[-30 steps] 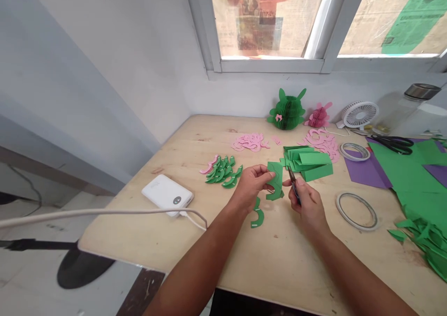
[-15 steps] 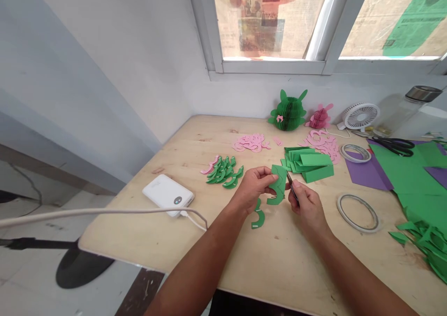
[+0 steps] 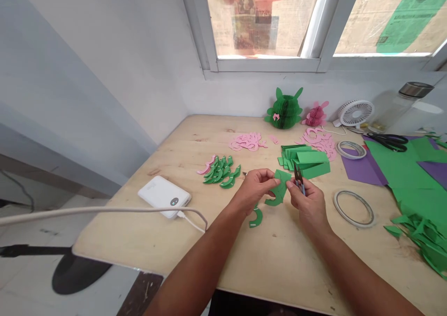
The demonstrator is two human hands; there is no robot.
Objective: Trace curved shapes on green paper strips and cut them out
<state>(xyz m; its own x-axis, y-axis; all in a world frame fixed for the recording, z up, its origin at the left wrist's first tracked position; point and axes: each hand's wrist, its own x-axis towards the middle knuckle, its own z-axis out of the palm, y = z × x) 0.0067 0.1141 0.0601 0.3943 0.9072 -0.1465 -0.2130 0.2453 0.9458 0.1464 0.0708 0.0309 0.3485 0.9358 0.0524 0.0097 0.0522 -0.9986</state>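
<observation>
Scissors [image 3: 299,178] in the right hand [image 3: 309,205] have swung clear of the green paper [image 3: 282,188]; the left hand [image 3: 256,188] pinches it, right fingertips [image 3: 289,184] seemingly too; cutting looks paused.

free: tabletop [image 3: 272,260] bodyward of hands [image 3: 254,190] [image 3: 309,206] | blocked: left, power bank [image 3: 159,195], cable [image 3: 104,209]; right, tape ring [image 3: 363,225]; beyond, folded papers [image 3: 314,158]

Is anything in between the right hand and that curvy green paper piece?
Nothing visible: the right hand seems to touch the edge of the curvy green paper piece. Its small dark-bladed scissors are beside the paper.
</observation>
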